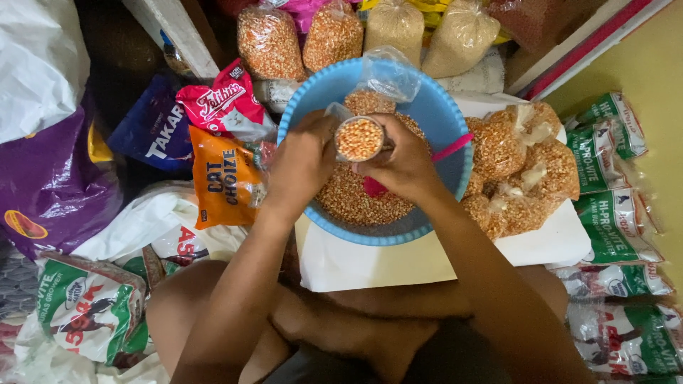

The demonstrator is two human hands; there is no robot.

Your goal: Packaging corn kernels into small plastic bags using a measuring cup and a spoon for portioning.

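Note:
A blue plastic basin (445, 117) holds a heap of orange corn kernels (356, 203) and sits on a white board (370, 267) in front of my knees. My right hand (402, 163) grips a small round cup (359, 139) filled level with kernels, held over the basin. My left hand (302, 163) pinches a clear plastic bag (388, 75) at the cup's left side; the bag's loose top rises above the basin. A pink scoop handle (452, 148) pokes out behind my right hand.
Several filled clear bags of corn (523, 171) lie on the board right of the basin. More grain bags (331, 35) stand behind it. Colourful feed packets (224, 174) lie left; green and white sacks (615, 227) line the right.

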